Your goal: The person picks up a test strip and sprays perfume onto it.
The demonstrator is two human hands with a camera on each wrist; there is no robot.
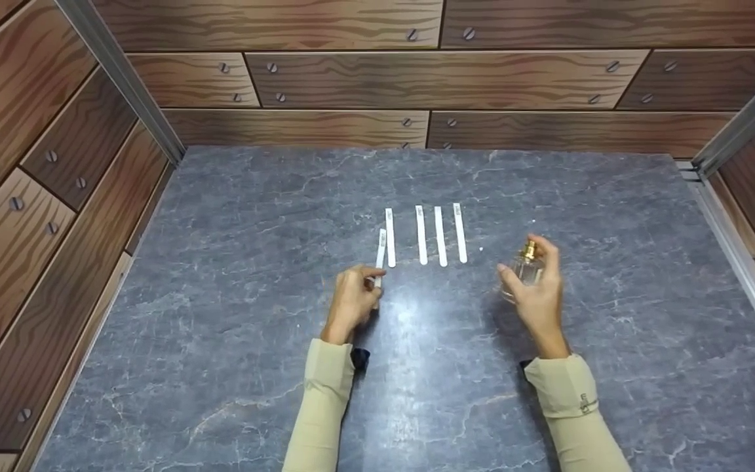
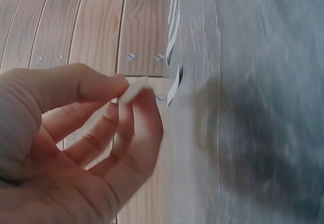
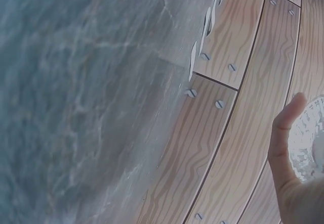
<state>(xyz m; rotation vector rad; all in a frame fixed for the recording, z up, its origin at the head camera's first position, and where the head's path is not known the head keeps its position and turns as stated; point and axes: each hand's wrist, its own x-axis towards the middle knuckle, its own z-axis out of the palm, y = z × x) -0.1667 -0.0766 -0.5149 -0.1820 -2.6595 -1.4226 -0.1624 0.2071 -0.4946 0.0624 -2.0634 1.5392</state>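
My left hand (image 1: 353, 296) pinches a white paper test strip (image 1: 381, 248) between thumb and fingertips, raised above the table. In the left wrist view the thumb and index finger grip the strip's near end (image 2: 134, 91). My right hand (image 1: 539, 298) holds a clear glass perfume bottle (image 1: 527, 269) with a gold spray neck, index finger at its top and thumb along its side. The right wrist view shows only the bottle's faceted glass base (image 3: 307, 145) beside the thumb. Several more white strips (image 1: 440, 236) lie side by side on the table, ahead of both hands.
The grey marble-patterned tabletop (image 1: 220, 262) is bounded by wood-print panels (image 1: 443, 82) at the back and sides. Metal rails (image 1: 744, 262) run along the right edge. Tiny white specks (image 1: 481, 249) lie right of the strips.
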